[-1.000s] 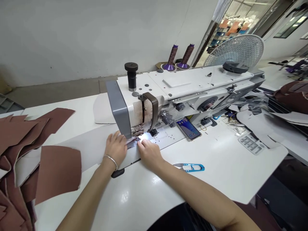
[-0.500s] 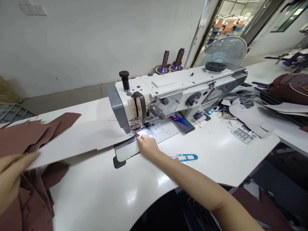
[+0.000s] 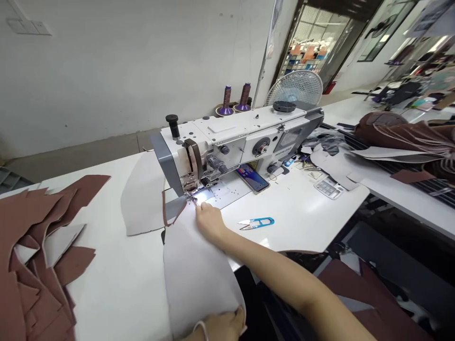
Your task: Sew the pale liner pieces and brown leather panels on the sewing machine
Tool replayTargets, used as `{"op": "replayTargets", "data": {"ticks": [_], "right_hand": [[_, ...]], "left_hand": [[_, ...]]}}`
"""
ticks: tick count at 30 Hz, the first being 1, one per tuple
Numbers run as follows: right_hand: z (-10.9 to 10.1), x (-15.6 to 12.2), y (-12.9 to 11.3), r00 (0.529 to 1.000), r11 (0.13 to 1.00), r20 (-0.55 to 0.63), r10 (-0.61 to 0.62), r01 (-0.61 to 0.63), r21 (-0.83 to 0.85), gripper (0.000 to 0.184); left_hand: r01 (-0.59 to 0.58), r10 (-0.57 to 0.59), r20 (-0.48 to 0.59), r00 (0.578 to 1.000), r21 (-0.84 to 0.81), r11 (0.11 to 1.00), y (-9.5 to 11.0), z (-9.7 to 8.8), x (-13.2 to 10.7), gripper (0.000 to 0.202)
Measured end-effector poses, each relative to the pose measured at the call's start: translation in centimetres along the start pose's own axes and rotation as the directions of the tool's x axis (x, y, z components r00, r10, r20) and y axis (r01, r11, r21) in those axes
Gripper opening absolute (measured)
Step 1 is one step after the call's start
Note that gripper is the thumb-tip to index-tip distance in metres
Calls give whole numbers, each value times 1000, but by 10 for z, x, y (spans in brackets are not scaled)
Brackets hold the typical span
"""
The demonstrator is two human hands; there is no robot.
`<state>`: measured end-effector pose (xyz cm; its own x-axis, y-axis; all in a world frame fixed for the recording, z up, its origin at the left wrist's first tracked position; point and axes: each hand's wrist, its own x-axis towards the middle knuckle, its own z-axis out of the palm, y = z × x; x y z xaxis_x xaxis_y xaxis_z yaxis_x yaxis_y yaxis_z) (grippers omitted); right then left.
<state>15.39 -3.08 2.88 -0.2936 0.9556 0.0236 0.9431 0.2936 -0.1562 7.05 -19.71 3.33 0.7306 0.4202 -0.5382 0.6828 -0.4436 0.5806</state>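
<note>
The white sewing machine stands before me, its lamp lighting the needle area. A pale-backed fabric panel runs from the presser foot down over the table's front edge. Close to the foot, my right hand pinches this panel's upper edge. My left hand, a white bangle at its wrist, is closed on the lower right corner; its lower part is cut off by the frame. Left of the needle lies another pale piece, and brown edges show where the pieces meet.
Blue-handled thread snips lie right of my right hand. A phone rests under the machine arm. Brown cut pieces are heaped at the left. Two thread cones and a fan stand behind; a brown bundle sits at right.
My left hand has gone from the far left to the bottom centre, and the pale panel now hangs toward me. My right hand stays by the presser foot. The view has turned somewhat right.
</note>
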Motion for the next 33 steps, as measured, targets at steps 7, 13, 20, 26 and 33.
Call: {"op": "replayTargets", "data": {"ticks": [7,13,20,26,33], "right_hand": [[9,-9,2,996,994,-57,-76,71,-78,19],[14,-4,2,993,995,-76,-88,84,-57,19],[12,0,4,995,996,-44,-86,85,-33,17],[8,6,3,996,996,-22,-87,87,-34,16],[10,10,6,996,996,-8,-90,90,-6,16]], "left_hand": [[279,-101,-786,610,94,956,-63,-110,-6,36],[258,178,-869,462,323,911,-127,-130,40,41],[307,188,-871,453,351,884,-139,-122,56,35],[307,195,-889,414,338,890,-152,-123,64,37],[338,219,-891,398,365,868,-152,-123,67,36]]}}
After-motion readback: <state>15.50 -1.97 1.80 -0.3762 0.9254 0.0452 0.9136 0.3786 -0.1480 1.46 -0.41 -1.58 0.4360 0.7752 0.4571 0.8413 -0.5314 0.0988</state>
